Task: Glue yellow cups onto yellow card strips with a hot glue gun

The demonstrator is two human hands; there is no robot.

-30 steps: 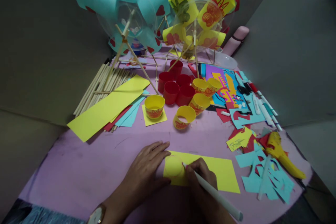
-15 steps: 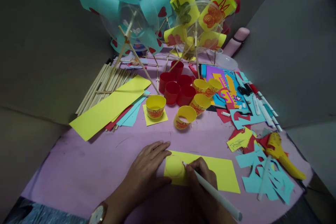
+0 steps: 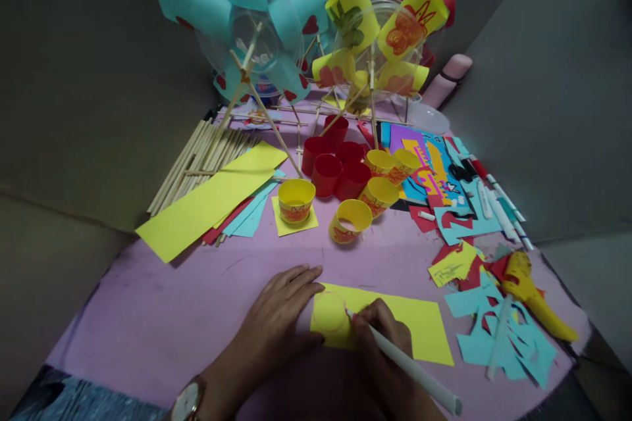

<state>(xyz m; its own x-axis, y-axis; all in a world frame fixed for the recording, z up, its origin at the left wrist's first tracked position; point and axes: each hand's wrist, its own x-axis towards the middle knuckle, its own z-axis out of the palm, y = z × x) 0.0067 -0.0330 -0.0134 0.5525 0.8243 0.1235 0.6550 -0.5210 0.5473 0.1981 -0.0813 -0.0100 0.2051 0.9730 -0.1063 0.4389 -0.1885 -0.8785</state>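
Note:
A strip of yellow paper [image 3: 429, 325] lies flat near the table's front edge, with a faint round outline drawn at its left end. My left hand [image 3: 281, 312] rests with fingers stretched out, its tips touching the strip's left edge. In my right hand [image 3: 382, 335] a white marker [image 3: 415, 371] is gripped, its tip on or just above the paper at the right side of the outline. Just beyond the strip stand a yellow paper ring [image 3: 350, 222] with a red drawing and another yellow ring [image 3: 296, 200] on a small yellow square.
Red paper rings [image 3: 326, 175] cluster mid-table. Wooden sticks [image 3: 197, 158] and a long yellow strip [image 3: 207, 204] lie left. Blue scraps [image 3: 508, 335], a yellow glue gun [image 3: 533, 296] and markers [image 3: 498, 210] lie right. Ferris-wheel-like models [image 3: 247, 26] and a pink bottle [image 3: 449, 79] stand behind.
The whole view has shifted slightly to the right. Against the paper, the marker tip has moved a little downward along the outline's right side; my left hand stays in place.

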